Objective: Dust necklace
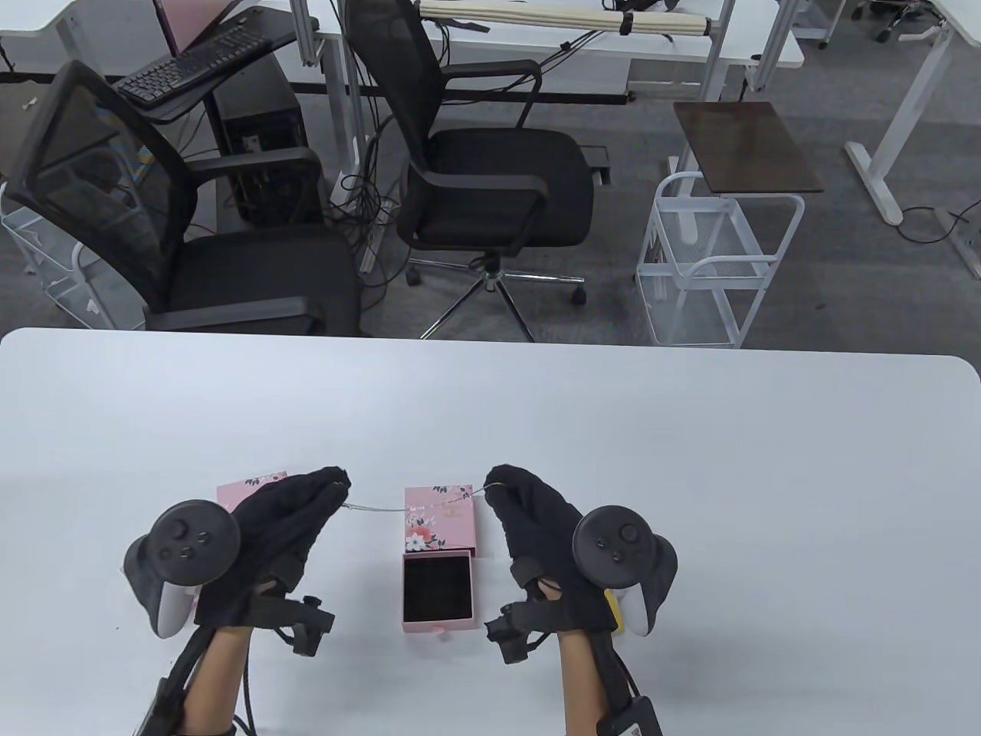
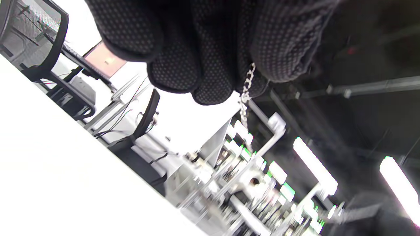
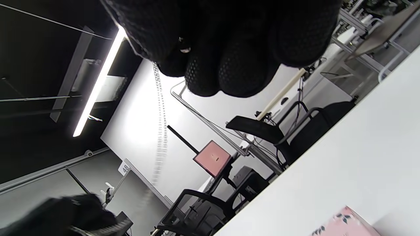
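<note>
Pinching fingertips are holding a thin silver necklace taut between two gloved hands above a white bench. On one end, the left hand is keeping its grip pressed together on the chain; on the other, the right hand is clamping its grip on the chain in the same way. A tracker is sitting strapped to the back of each hand.

From the left wrist view, chain links are emerging between the closed glove fingers and hanging free. From the right wrist view, the chain is running out from under the bunched fingers toward the other glove, and a small metal end piece is showing against the fabric.

Below the stretched chain, a pink flowered box sleeve is lying on the bench, with its open drawer, lined in black, resting just in front of it. Another pink flowered box is peeking out from behind the left hand.

Beyond the bench's far edge, two black office chairs and a white wire cart are standing on grey carpet.
</note>
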A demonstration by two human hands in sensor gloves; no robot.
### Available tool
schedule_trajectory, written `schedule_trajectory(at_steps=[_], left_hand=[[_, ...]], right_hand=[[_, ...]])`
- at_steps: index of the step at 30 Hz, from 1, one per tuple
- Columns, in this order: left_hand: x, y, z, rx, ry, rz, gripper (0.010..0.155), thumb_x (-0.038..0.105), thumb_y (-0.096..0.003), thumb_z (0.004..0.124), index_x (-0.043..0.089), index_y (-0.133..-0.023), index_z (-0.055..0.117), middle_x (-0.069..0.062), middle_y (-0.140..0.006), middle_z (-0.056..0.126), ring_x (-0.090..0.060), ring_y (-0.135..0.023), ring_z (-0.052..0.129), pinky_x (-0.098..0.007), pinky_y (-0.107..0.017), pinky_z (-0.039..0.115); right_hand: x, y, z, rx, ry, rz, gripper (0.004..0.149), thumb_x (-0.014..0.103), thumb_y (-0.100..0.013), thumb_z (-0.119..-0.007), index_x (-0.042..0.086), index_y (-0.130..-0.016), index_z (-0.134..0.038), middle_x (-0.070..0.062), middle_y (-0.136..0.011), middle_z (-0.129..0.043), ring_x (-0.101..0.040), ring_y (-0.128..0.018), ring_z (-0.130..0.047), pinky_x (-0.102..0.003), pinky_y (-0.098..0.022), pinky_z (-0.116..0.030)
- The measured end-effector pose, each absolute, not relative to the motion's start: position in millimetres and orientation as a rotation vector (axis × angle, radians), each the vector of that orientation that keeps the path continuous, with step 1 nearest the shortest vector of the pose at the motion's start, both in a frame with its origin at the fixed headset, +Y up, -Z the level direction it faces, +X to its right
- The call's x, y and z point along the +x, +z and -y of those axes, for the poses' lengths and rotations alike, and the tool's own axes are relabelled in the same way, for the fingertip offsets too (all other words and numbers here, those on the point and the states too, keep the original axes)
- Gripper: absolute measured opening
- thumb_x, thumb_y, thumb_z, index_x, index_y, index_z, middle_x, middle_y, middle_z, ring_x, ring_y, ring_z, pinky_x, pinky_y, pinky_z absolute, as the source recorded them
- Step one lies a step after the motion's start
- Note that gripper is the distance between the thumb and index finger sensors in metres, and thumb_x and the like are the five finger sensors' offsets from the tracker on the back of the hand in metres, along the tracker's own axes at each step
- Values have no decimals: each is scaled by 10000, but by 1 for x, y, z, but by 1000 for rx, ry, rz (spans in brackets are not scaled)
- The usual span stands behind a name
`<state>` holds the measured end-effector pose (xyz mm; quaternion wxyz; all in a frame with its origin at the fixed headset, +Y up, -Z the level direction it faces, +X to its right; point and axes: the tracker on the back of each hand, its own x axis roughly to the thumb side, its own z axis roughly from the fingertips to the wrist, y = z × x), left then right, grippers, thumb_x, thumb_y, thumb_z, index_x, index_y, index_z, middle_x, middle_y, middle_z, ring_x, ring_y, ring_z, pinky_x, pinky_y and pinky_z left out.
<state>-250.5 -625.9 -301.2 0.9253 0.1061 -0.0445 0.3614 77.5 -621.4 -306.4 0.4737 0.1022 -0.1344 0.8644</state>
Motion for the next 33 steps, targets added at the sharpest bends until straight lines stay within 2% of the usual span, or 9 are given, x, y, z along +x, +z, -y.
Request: schedule_trajectory(at_steps=[3, 8, 12, 14, 18, 22, 25, 30, 33], left_hand=[[-232, -305, 635, 163, 552, 93, 382, 443, -575, 853, 259, -903, 925, -40, -937, 978, -280, -837, 906, -478, -598, 783], [-202, -313, 657, -77, 378, 149, 388, 439, -590, 832, 259, -925, 909, -47, -969, 956, -296, -869, 881, -491, -618, 767], [-188, -319, 675, -271, 347, 204, 395, 436, -598, 824, 253, -940, 898, -58, -987, 941, -310, -882, 866, -499, -625, 757], [-185, -320, 678, -302, 344, 211, 411, 442, -601, 819, 250, -959, 883, -72, -1006, 923, -318, -897, 852, -504, -634, 748], [-193, -317, 668, -260, 388, 198, 566, 520, -595, 783, 214, -1071, 767, -128, -1075, 848, -362, -946, 790, -529, -661, 716], [-208, -304, 638, 25, 558, 204, 542, 500, -587, 795, 210, -1045, 795, -117, -1046, 878, -351, -919, 820, -524, -648, 731], [-211, -293, 623, 146, 751, 288, 522, 493, -576, 816, 219, -1020, 818, -89, -1000, 924, -321, -880, 868, -505, -626, 763], [-194, -286, 624, 102, 880, 378, 555, 474, -547, 863, 197, -1025, 803, -90, -967, 950, -294, -849, 908, -489, -602, 796], [-190, -286, 629, 106, 924, 331, 502, 434, -542, 878, 184, -977, 851, -80, -888, 1005, -270, -780, 958, -472, -556, 831]], right_hand=[[71, -299, 613, 281, 2129, 385, 355, 285, -652, -748, 132, -972, -771, -199, -890, -881, -429, -707, -899, -557, -586, -732], [57, -290, 606, 331, 2159, 471, 353, 283, -648, -751, 137, -969, -775, -192, -874, -889, -417, -694, -903, -551, -582, -736], [49, -288, 606, 349, 2196, 508, 353, 286, -645, -753, 141, -966, -777, -183, -861, -896, -405, -681, -909, -545, -578, -740], [46, -288, 607, 361, 2207, 504, 354, 286, -644, -753, 141, -966, -779, -180, -855, -898, -403, -676, -910, -545, -576, -741], [40, -289, 608, 391, 2234, 478, 354, 285, -643, -755, 144, -967, -779, -178, -856, -898, -403, -678, -909, -546, -578, -739], [36, -285, 603, 426, 2300, 494, 354, 285, -644, -755, 146, -969, -779, -178, -863, -895, -408, -689, -904, -550, -584, -735], [33, -283, 602, 440, 2334, 501, 353, 287, -645, -756, 151, -970, -779, -176, -870, -892, -411, -697, -900, -553, -588, -731], [26, -279, 600, 477, 2351, 492, 351, 295, -645, -759, 165, -970, -783, -175, -888, -881, -420, -717, -886, -558, -597, -722], [22, -276, 599, 498, 2362, 510, 350, 302, -644, -762, 174, -969, -785, -180, -902, -868, -422, -732, -875, -560, -603, -716]])
